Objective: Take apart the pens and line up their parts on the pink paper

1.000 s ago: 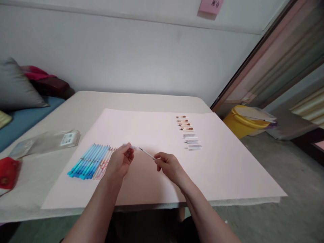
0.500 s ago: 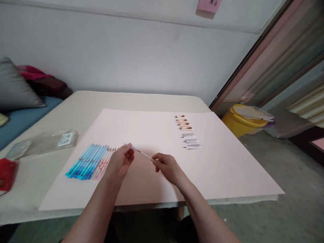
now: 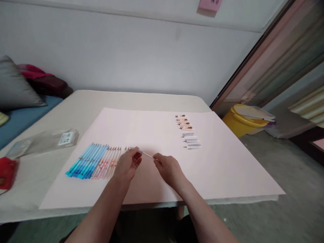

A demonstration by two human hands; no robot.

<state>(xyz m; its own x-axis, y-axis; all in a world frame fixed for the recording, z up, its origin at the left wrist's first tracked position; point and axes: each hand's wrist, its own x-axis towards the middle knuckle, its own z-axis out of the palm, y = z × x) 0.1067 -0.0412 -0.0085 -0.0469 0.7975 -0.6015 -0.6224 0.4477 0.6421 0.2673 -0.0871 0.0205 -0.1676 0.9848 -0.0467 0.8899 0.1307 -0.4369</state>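
My left hand (image 3: 128, 164) and my right hand (image 3: 168, 168) hold the two ends of a thin white pen refill (image 3: 146, 155) just above a large pink paper sheet (image 3: 222, 168). Both hands pinch it, fingers closed. The left hand also seems to grip a clear pen barrel, mostly hidden by the fingers. To the left lies a neat row of blue pens (image 3: 86, 160) and clear pink-printed pens (image 3: 108, 162). A column of small pen caps and tips (image 3: 187, 132) lies at the far right of the sheet.
The sheet covers a beige table (image 3: 76, 108). A clear plastic bag with a label (image 3: 45, 141) lies at the table's left, a red object (image 3: 6, 172) beyond it. A yellow bucket (image 3: 240, 123) stands on the floor at right. Cushions (image 3: 15, 87) sit at left.
My hands have drawn closer together, the left hand shifting right toward the right hand, so less of the refill shows between them.
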